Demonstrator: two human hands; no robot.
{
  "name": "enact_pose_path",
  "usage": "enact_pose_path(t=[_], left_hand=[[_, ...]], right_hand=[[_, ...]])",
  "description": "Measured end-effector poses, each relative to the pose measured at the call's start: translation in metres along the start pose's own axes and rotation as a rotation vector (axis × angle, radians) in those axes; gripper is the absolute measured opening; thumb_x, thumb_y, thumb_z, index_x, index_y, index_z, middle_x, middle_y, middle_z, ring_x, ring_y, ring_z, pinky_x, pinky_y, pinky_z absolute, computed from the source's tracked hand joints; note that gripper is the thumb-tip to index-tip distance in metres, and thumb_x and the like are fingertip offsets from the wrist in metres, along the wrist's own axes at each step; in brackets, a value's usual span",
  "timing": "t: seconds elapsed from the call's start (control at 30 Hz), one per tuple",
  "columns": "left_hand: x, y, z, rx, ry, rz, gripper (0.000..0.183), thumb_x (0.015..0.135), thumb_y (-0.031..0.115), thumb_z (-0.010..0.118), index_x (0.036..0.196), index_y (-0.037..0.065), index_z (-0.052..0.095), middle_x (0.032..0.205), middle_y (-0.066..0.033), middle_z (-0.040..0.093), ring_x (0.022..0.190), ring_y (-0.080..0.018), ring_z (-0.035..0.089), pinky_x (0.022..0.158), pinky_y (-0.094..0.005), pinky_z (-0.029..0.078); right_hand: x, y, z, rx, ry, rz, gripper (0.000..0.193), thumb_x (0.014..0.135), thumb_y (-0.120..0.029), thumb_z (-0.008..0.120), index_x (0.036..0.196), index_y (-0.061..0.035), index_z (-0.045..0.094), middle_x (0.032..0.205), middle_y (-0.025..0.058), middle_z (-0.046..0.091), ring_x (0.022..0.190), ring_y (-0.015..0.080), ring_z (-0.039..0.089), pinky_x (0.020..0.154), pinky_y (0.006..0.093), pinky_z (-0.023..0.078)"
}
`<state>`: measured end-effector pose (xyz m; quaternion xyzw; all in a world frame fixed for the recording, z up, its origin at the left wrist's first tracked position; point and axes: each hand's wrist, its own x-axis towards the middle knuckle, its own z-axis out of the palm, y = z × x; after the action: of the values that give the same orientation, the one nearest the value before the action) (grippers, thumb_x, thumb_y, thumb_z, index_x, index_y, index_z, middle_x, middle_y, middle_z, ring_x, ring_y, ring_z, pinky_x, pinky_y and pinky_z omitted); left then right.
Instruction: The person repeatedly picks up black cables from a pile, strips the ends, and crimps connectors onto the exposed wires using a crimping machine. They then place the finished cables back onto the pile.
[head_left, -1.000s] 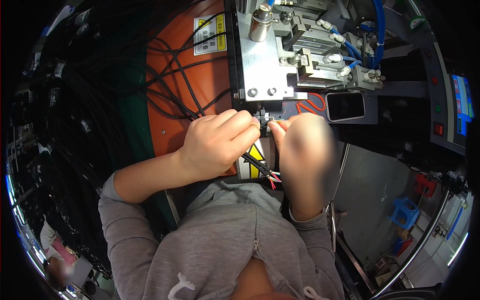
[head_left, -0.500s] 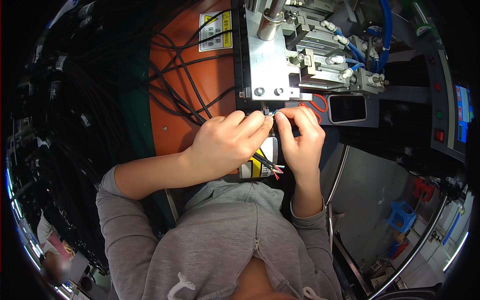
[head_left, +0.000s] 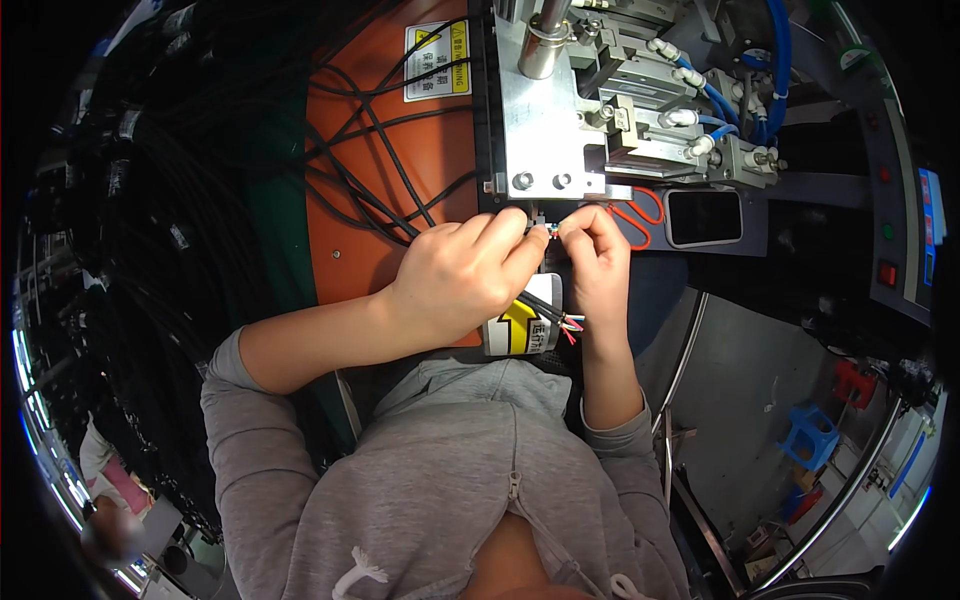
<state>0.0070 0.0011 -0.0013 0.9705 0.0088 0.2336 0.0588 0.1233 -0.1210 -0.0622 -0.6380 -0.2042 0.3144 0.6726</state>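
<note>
My left hand (head_left: 455,268) is closed, thumb and forefinger pinched at a small bundle of thin coloured wires (head_left: 553,231) just below the machine's metal plate (head_left: 543,130). Black cables (head_left: 540,306) come out from under this hand, their stripped ends fanning into pink, white and blue strands (head_left: 572,324). Facing it, my right hand (head_left: 602,262) is closed too, its thumb and forefinger pinching the other side of the coloured wires. A small pale piece sits at the left fingertips; its kind cannot be made out.
Black cables (head_left: 385,135) trail over the orange machine surface (head_left: 370,265) on the left. Red-handled scissors (head_left: 640,222) and a phone (head_left: 704,218) lie right of my hands. Pneumatic cylinders with blue hoses (head_left: 718,105) rise behind. A control panel (head_left: 895,235) stands far right.
My right hand has drawn its fingers in and tilted more upright, and more of the coloured wires now shows between the fingertips. The left hand keeps its pinch. The whole view has shifted slightly.
</note>
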Motion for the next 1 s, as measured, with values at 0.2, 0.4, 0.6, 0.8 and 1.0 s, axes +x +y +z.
enact_pose_path(t=[0.2, 0.4, 0.6, 0.8, 1.0], left_hand=[[0.001, -0.006, 0.001, -0.142, 0.028, -0.074, 0.02, 0.072, 0.008, 0.065, 0.091, 0.007, 0.068, 0.072, -0.0005, 0.053, 0.058, -0.0133, 0.055, 0.049, -0.027, 0.043], [-0.006, -0.007, -0.018, -0.108, -0.163, -0.114, 0.017, 0.073, 0.009, 0.066, 0.09, 0.007, 0.067, 0.076, 0.0005, 0.055, 0.06, -0.0131, 0.059, 0.051, -0.026, 0.046], [-0.006, -0.01, -0.018, -0.104, -0.208, -0.233, 0.02, 0.074, 0.011, 0.069, 0.091, 0.003, 0.065, 0.076, -0.0045, 0.054, 0.057, -0.0167, 0.061, 0.049, -0.0293, 0.048], [-0.001, -0.02, -0.021, -0.14, -0.17, -0.097, 0.028, 0.072, 0.015, 0.071, 0.095, 0.002, 0.064, 0.078, -0.0064, 0.055, 0.059, -0.0188, 0.061, 0.05, -0.031, 0.048], [0.006, -0.018, -0.03, -0.281, 0.12, 0.096, 0.037, 0.082, 0.024, 0.063, 0.103, -0.005, 0.063, 0.097, -0.0143, 0.067, 0.072, -0.0204, 0.067, 0.056, -0.0284, 0.051]], right_hand=[[-0.003, -0.011, 0.008, -0.328, 0.117, -0.251, 0.008, 0.083, -0.005, 0.059, 0.079, -0.0002, 0.054, 0.068, 0.0041, 0.055, 0.066, 0.0083, 0.05, 0.061, 0.0254, 0.041], [-0.001, 0.0, -0.005, -0.091, 0.021, -0.038, 0.008, 0.085, -0.003, 0.063, 0.084, -0.0017, 0.056, 0.08, 0.0006, 0.059, 0.068, 0.005, 0.051, 0.06, 0.021, 0.041], [0.002, -0.022, -0.036, -0.228, -0.307, -0.517, 0.022, 0.07, 0.004, 0.072, 0.09, -0.0014, 0.064, 0.082, 0.0064, 0.064, 0.076, 0.0154, 0.06, 0.068, 0.0262, 0.046], [-0.004, -0.03, -0.032, -0.098, -0.289, -0.66, 0.025, 0.065, 0.004, 0.074, 0.089, -0.0005, 0.067, 0.083, 0.0103, 0.067, 0.078, 0.0221, 0.062, 0.071, 0.0304, 0.047], [-0.01, -0.042, -0.022, -0.014, -0.177, -0.699, 0.022, 0.066, 0.004, 0.076, 0.084, -0.0007, 0.065, 0.082, 0.011, 0.067, 0.078, 0.0212, 0.061, 0.071, 0.0301, 0.047]])
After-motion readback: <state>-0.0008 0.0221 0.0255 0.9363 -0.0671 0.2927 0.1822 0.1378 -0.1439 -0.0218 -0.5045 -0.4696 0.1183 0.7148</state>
